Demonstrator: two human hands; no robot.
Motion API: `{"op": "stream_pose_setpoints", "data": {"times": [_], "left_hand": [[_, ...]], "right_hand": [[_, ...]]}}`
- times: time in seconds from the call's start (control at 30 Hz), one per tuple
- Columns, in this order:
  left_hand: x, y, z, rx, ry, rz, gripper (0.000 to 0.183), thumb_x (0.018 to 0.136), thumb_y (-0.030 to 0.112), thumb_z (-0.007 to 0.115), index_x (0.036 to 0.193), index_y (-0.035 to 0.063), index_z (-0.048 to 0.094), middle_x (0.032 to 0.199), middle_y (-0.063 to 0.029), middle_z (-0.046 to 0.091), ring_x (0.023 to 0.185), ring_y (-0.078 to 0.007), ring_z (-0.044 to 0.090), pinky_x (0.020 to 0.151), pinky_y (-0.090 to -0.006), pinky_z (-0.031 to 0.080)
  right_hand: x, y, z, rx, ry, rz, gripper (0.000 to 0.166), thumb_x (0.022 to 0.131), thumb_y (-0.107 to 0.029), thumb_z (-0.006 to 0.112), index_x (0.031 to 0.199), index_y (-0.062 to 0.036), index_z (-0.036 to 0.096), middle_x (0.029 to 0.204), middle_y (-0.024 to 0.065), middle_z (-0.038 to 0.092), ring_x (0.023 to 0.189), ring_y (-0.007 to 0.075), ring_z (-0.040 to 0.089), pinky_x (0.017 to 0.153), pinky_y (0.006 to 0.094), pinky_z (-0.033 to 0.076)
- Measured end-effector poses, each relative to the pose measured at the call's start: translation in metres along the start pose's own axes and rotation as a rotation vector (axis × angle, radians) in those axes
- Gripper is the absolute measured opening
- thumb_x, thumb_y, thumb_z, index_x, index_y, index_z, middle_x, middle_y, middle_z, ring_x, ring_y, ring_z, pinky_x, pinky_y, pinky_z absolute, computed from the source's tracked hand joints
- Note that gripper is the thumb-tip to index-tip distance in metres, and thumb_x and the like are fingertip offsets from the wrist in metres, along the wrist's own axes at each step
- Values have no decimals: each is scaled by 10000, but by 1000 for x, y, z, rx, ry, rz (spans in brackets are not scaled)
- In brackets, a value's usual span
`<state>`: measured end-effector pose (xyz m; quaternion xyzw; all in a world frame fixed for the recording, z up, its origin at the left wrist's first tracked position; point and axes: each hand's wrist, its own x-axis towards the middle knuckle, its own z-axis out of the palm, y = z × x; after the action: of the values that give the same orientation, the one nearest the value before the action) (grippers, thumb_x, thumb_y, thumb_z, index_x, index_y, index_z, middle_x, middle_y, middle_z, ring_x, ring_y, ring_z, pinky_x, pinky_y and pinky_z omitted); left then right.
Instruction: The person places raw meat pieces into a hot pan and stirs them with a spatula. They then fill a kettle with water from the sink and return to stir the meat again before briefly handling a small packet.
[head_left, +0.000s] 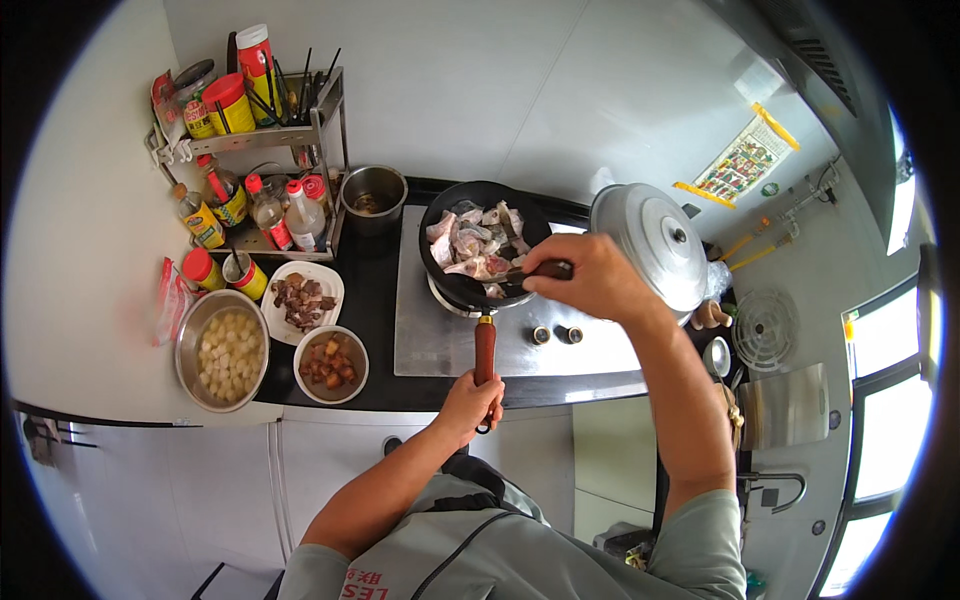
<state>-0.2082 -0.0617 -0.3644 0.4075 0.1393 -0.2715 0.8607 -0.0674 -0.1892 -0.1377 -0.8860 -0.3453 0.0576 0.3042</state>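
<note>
A black frying pan (538, 217) rests on the left burner of a steel gas hob (427, 352). My left hand (472, 409) is closed around its reddish-brown handle (485, 352) at the hob's front side. In the pan lie chunks of pale, raw-looking fish (469, 240), some with grey skin. My right hand (589, 274) grips the dark handle of a spatula (553, 270) over the pan's right side. The spatula's front end reaches in among the fish pieces, and its tip is partly hidden.
Right of the pan stands a large lidded aluminium pot (649, 240). Left are a steel saucepan (373, 180), a plate of dark meat pieces (330, 281), a bowl of browned chunks (300, 379), a metal basin of pale cubes (184, 360) and a condiment rack (262, 139).
</note>
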Motion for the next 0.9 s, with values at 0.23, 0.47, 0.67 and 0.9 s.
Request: {"op": "stream_pose_setpoints", "data": {"times": [0.23, 0.47, 0.67, 0.9], "left_hand": [[1, 2, 3, 24, 28, 9, 147, 919, 188, 604, 898, 100, 488, 682, -11, 509, 475, -134, 535, 375, -274, 337], [-1, 9, 3, 19, 43, 3, 171, 932, 195, 609, 928, 92, 473, 686, -13, 508, 472, -137, 532, 376, -273, 342], [-3, 7, 1, -1, 68, 1, 183, 950, 195, 607, 962, 80, 465, 723, -30, 516, 458, -140, 522, 379, -281, 367], [-4, 13, 7, -20, 47, -10, 180, 965, 208, 592, 923, 76, 478, 673, -15, 515, 456, -129, 516, 399, -280, 377]], "right_hand": [[20, 45, 36, 10, 157, -28, 194, 805, -59, 741, 992, -14, 712, 937, 131, 712, 798, 256, 694, 754, 324, 555], [18, 54, 6, 340, 248, 257, 155, 845, -86, 765, 984, -20, 747, 846, 53, 724, 779, 103, 663, 732, 254, 531], [21, 74, -50, 164, 401, 235, 145, 852, -95, 755, 973, -14, 750, 857, 36, 730, 777, 86, 653, 721, 247, 532], [41, 128, -19, -44, 394, 59, 137, 833, -131, 743, 929, -33, 735, 885, 122, 729, 803, 220, 720, 740, 308, 554]]}}
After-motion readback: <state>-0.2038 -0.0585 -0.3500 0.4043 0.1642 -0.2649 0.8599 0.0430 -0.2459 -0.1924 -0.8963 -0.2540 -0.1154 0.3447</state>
